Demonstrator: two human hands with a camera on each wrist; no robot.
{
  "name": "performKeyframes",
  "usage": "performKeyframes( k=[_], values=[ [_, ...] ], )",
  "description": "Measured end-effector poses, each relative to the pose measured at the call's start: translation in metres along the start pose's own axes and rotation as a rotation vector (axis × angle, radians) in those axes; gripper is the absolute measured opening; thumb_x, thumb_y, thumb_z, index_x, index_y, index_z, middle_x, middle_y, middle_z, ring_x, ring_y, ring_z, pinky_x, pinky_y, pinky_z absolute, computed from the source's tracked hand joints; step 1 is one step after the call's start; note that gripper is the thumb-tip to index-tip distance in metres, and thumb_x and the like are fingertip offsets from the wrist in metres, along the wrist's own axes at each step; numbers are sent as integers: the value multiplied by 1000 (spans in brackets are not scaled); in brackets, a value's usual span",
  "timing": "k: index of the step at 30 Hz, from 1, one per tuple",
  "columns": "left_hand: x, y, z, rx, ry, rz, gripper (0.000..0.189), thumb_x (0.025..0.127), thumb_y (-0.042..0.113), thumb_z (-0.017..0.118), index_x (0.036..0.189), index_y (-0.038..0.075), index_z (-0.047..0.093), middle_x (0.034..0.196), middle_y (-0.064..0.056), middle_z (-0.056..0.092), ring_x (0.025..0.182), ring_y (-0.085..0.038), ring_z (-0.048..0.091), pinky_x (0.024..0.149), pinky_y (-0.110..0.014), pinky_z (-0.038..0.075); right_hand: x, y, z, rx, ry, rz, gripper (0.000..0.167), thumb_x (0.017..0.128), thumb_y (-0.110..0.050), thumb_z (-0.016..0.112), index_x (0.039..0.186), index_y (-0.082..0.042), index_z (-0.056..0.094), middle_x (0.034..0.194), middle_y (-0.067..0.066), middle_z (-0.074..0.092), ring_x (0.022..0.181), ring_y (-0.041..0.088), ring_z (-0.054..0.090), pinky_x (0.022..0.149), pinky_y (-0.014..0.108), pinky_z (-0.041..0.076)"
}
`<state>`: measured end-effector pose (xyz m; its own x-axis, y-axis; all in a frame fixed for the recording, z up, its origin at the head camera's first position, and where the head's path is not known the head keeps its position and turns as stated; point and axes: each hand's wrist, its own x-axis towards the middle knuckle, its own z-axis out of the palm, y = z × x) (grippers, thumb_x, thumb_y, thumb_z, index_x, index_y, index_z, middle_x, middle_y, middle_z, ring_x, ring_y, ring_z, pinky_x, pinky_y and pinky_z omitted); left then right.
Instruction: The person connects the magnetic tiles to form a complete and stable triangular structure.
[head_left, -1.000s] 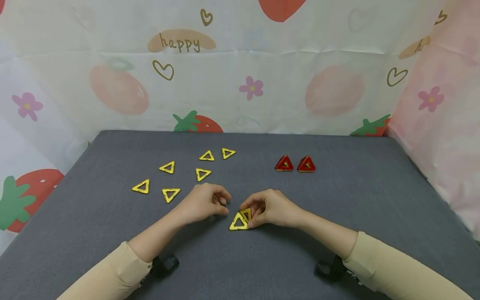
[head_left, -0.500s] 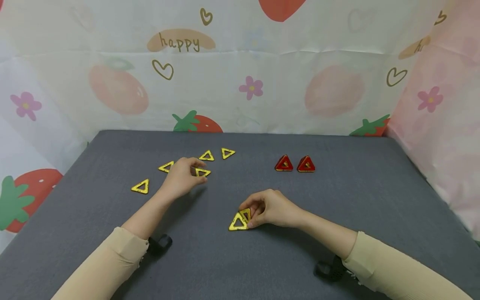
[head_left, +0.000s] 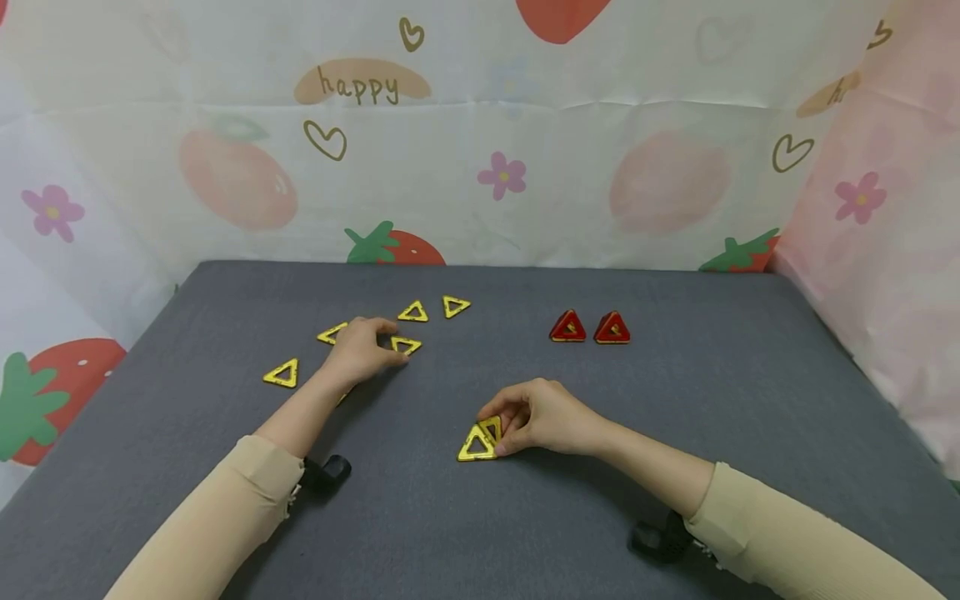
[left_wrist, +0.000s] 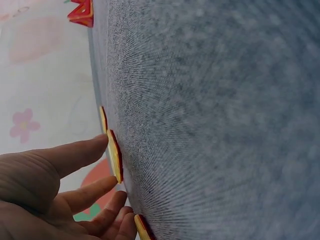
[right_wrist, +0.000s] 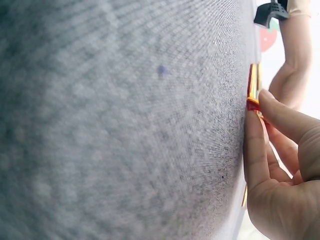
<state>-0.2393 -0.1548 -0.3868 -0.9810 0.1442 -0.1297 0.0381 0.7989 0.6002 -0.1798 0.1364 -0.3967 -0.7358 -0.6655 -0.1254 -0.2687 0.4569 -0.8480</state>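
Observation:
My left hand [head_left: 360, 354] is around a flat triangular magnetic tile [head_left: 408, 346] with a yellow face and a hollow centre. In the left wrist view, the thumb and a finger touch opposite ends of this tile [left_wrist: 115, 156], which lies on the cloth. My right hand [head_left: 546, 417] pinches a yellow triangular tile [head_left: 492, 426] that leans against another yellow triangular tile [head_left: 467, 452]. In the right wrist view, thumb and forefinger close on a red-and-yellow corner [right_wrist: 253, 104]; the rest is partly hidden by the fingers.
More yellow triangles lie on the grey cloth [head_left: 525, 533]: two at the back [head_left: 414, 317], one at the left [head_left: 281, 381], one partly behind the left hand [head_left: 327, 336]. Another is mostly covered by the left wrist. Two red pyramids [head_left: 567, 328] stand at the back right.
My left hand has moved back and left from beside the leaning tiles to a single yellow tile, where its fingers have settled. The right hand has stayed in place.

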Motion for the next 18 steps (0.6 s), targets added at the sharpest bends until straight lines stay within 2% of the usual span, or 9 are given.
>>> performKeyframes(
  k=[9,13,18],
  values=[
    [0,0,1,71,36,24,48,88,18,73,129,-4,61,135,-30,55,134,-47,42,114,-58,30,0,0,0,-2,2,1,40,78,-14,83,116,-13,72,86,5,72,74,7,67,66,20,53],
    [0,0,2,63,43,16,48,86,16,75,127,-4,62,133,-29,55,133,-47,43,114,-57,31,0,-1,0,0,1,0,40,78,-14,84,116,-13,72,85,5,72,75,6,67,67,20,53],
    [-2,1,2,10,49,4,46,84,14,78,125,-1,62,127,-25,60,121,-41,52,105,-53,41,-1,-1,0,-7,1,-6,40,78,-14,83,116,-13,72,85,5,71,75,6,67,66,20,53]
  ],
)
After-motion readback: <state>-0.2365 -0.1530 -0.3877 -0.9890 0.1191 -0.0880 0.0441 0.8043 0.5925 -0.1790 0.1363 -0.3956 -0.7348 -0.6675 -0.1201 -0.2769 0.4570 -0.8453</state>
